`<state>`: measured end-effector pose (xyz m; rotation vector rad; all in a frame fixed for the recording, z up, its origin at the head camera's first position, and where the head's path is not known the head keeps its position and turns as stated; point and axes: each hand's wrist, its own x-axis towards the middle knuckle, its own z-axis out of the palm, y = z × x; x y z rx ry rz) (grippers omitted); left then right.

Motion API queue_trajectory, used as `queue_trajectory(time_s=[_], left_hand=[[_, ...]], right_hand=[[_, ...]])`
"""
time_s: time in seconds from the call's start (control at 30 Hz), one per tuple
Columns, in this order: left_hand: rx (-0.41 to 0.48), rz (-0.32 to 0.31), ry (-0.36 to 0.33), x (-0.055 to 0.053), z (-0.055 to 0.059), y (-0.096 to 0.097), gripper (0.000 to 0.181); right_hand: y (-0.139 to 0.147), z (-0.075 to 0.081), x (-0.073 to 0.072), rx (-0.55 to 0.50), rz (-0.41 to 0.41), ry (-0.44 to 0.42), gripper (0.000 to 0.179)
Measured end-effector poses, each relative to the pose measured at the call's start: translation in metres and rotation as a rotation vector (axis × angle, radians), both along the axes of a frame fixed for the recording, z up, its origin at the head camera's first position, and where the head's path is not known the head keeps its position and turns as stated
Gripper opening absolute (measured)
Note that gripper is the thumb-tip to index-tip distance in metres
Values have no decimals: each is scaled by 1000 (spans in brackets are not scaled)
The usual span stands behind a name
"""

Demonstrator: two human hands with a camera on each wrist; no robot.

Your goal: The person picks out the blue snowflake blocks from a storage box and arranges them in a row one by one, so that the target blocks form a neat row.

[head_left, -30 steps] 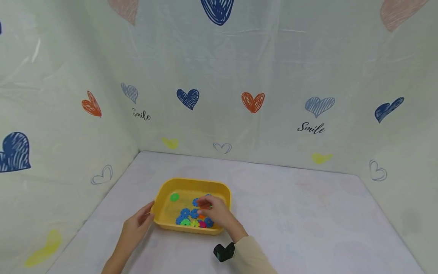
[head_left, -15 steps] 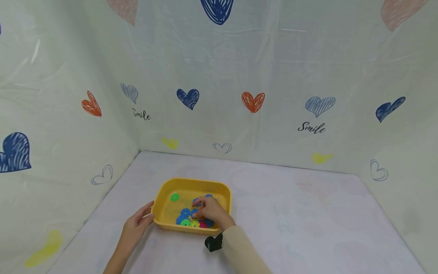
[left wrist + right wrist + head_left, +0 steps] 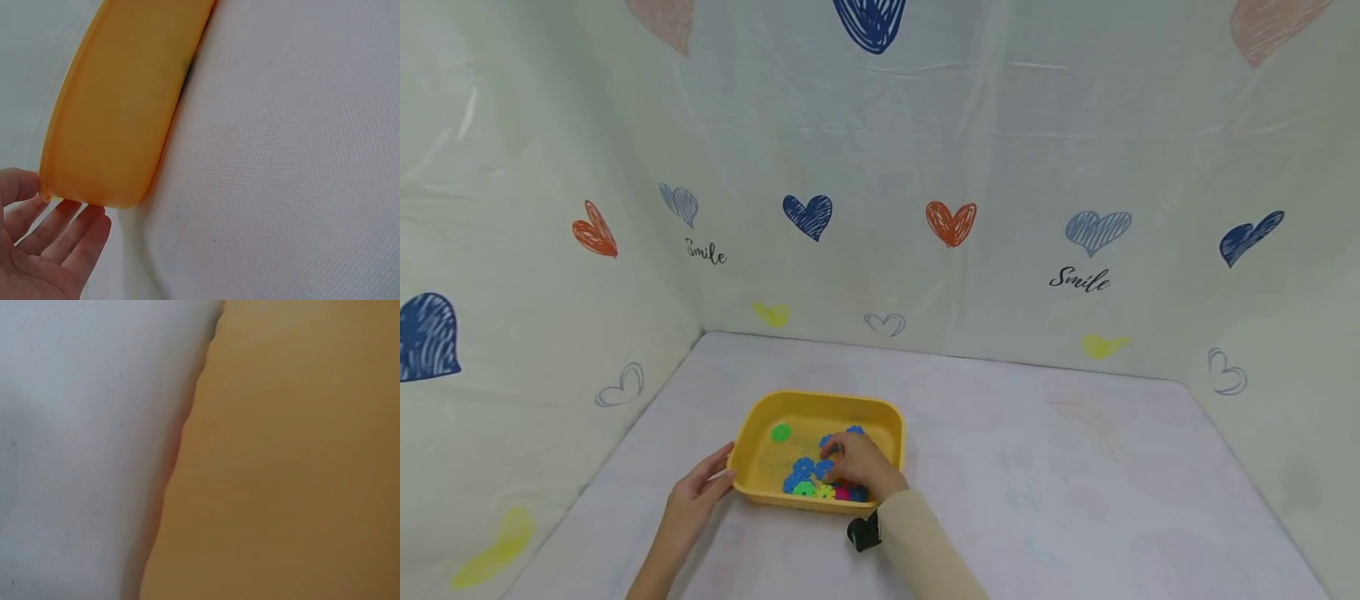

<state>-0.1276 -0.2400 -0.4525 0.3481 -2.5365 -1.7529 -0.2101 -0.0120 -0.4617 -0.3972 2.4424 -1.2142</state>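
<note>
Nearest, a beige sleeve (image 3: 928, 546) with a black wrist device (image 3: 863, 532) leads to the right hand (image 3: 865, 467), which reaches into a yellow tray (image 3: 758, 462) on a pale bench (image 3: 1037, 467). Its thumb and index finger are bent, a little apart, over blue flower-shaped pieces (image 3: 803, 467); whether they hold one is hidden. The left hand (image 3: 694, 500), fingers loosely extended, touches the tray's left end. Along the near wall lie green (image 3: 804, 490), yellow (image 3: 825, 492) and pink pieces (image 3: 842, 495); a round green piece (image 3: 781, 432) sits farther back. Beyond hangs a heart-printed sheet (image 3: 1015, 167). The step appears to be picking among pieces; the next move calls for a secure fingertip pinch.
</note>
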Motion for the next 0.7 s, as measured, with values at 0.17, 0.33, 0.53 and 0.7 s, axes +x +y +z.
queue_trajectory(time_s=[0.17,0.33,0.53,0.7], left_hand=[[21,1,22,1,-1,0,46],[27,0,10,0,1,1,47],[3,6,-29,-1,1,2,47],[-11,16,-58,-1,2,2,48]], right_hand=[[-2,-1,1,112,23,101,25],[-3,-2,0,139,30,146,25],[-2,1,2,149,36,157,22],[-3,6,4,161,29,166,15]])
